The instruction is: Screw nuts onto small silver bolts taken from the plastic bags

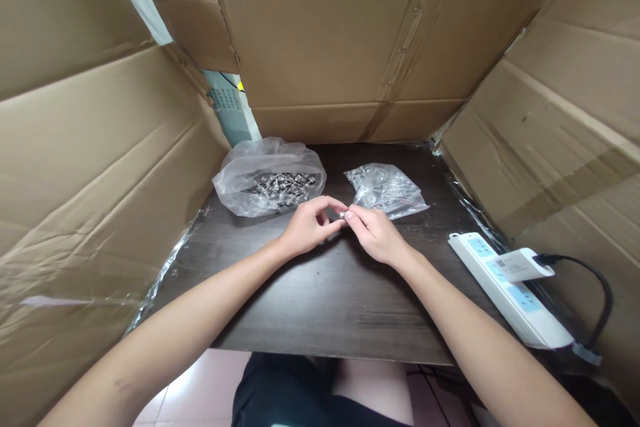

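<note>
My left hand and my right hand meet fingertip to fingertip above the dark table. Between them is a small shiny metal piece, mostly covered by the fingers; its exact kind cannot be made out. The left thumb and forefinger pinch it from one side, and the right thumb and forefinger close on its other end. Behind my left hand lies an opened clear plastic bag with many small metal parts inside. Just beyond my right hand is a second clear bag, also holding small metal pieces.
A white power strip with a plugged-in white adapter and black cable lies at the table's right side. Cardboard walls enclose the dark tabletop at the back and both sides.
</note>
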Demonstrator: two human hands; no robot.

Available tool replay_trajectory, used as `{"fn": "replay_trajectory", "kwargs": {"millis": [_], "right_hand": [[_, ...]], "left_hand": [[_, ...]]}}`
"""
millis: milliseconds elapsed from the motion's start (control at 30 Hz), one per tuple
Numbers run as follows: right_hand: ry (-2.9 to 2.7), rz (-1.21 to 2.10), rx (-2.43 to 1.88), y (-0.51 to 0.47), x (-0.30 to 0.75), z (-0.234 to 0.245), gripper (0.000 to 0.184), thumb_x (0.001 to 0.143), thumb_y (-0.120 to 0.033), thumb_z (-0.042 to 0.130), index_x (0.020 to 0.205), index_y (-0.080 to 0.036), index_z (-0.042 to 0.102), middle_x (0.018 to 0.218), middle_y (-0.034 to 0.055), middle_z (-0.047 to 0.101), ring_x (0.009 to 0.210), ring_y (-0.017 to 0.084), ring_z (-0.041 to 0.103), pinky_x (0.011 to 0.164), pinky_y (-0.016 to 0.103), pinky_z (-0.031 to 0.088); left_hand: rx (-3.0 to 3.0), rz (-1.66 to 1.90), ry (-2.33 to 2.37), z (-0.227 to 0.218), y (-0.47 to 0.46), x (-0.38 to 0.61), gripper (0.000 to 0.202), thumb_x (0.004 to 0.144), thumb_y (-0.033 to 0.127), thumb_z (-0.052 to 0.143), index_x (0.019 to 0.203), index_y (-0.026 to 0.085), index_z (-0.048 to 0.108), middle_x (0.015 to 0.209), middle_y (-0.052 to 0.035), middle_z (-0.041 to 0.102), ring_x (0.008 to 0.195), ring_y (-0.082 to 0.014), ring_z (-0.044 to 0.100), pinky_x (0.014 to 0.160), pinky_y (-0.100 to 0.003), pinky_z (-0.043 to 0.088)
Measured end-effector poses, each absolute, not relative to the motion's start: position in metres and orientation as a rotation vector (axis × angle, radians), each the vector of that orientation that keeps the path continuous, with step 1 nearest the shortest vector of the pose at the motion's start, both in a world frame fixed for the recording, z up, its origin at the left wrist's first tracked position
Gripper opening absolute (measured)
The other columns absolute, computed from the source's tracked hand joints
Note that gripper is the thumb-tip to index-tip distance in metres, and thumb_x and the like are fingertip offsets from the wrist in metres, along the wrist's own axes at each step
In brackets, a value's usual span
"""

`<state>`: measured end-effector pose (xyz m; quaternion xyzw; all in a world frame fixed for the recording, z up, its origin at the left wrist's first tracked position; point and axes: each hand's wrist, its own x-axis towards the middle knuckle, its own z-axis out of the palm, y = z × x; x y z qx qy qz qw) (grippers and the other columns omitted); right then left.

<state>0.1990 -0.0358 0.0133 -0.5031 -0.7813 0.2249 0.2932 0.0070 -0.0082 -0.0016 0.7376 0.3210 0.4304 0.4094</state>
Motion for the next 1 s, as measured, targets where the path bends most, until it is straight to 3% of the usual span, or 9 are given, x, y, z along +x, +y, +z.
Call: {"fn": "replay_trajectory", "kwargs": {"millis": [233, 600, 1000], "right_hand": [[-2.042, 0.617, -1.303, -0.0358, 0.2006, 0.0168, 0.019, 0.096, -0.032, 0.050, 0.081, -0.022, 0.053, 0.063, -0.0025, 0.054, 0.058, 0.015, 0.048, 0.062, 0.028, 0.034], [-2.066, 0.583, -1.310, -0.0349, 0.1990, 0.0142, 0.036, 0.102, -0.037, 0.039, 0.070, -0.022, 0.043, 0.061, -0.0018, 0.047, 0.056, 0.014, 0.045, 0.060, 0.029, 0.029], [-2.089, 0.567, -1.294, -0.0365, 0.1994, 0.0158, 0.028, 0.096, -0.031, 0.047, 0.070, -0.023, 0.040, 0.061, -0.0028, 0.047, 0.057, 0.014, 0.043, 0.060, 0.029, 0.029]], "left_hand": [[1.884, 1.061, 0.844, -0.0002, -0.0077, 0.0056, 0.029, 0.086, 0.030, 0.074, 0.112, 0.016, 0.071, 0.097, -0.0046, 0.073, 0.052, -0.0043, 0.054, 0.050, -0.017, 0.042], [1.977, 1.095, 0.843, 0.0003, -0.0105, 0.0049, 0.017, 0.086, 0.026, 0.073, 0.100, 0.016, 0.075, 0.090, -0.0031, 0.069, 0.054, -0.0056, 0.055, 0.055, -0.019, 0.044], [1.953, 1.097, 0.857, 0.0026, -0.0104, 0.0049, 0.018, 0.087, 0.029, 0.074, 0.099, 0.016, 0.074, 0.088, -0.0023, 0.071, 0.053, -0.0055, 0.056, 0.055, -0.019, 0.045]]}}
